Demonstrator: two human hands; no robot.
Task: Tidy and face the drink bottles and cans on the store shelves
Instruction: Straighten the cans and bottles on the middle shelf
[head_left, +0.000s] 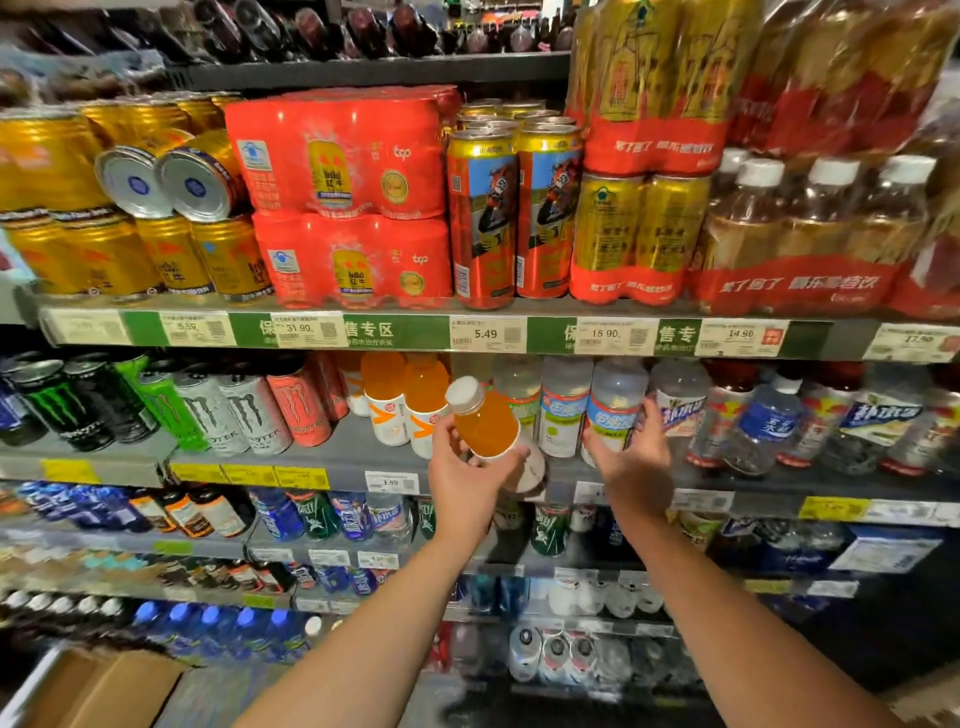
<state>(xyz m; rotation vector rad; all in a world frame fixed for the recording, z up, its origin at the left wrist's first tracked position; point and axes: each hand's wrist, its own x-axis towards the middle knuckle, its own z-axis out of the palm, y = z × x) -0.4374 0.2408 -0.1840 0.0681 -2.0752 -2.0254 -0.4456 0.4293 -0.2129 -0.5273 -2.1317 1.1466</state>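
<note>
My left hand (467, 478) grips an orange drink bottle (488, 423) with a white cap, tilted to the left in front of the second shelf. Two more orange bottles (405, 400) stand upright on that shelf just left of it. My right hand (636, 457) reaches in and curls round a clear bottle with a blue-and-white label (613, 405) standing on the same shelf. Similar clear bottles (563, 405) stand beside it.
Monster cans (249, 410) fill the shelf's left part, blue and red labelled bottles (769, 421) its right. Above sit gold cans (171, 182), some lying on their sides, red multipacks (343, 197) and tall red cans (485, 218). A cardboard box (104, 691) lies at the lower left.
</note>
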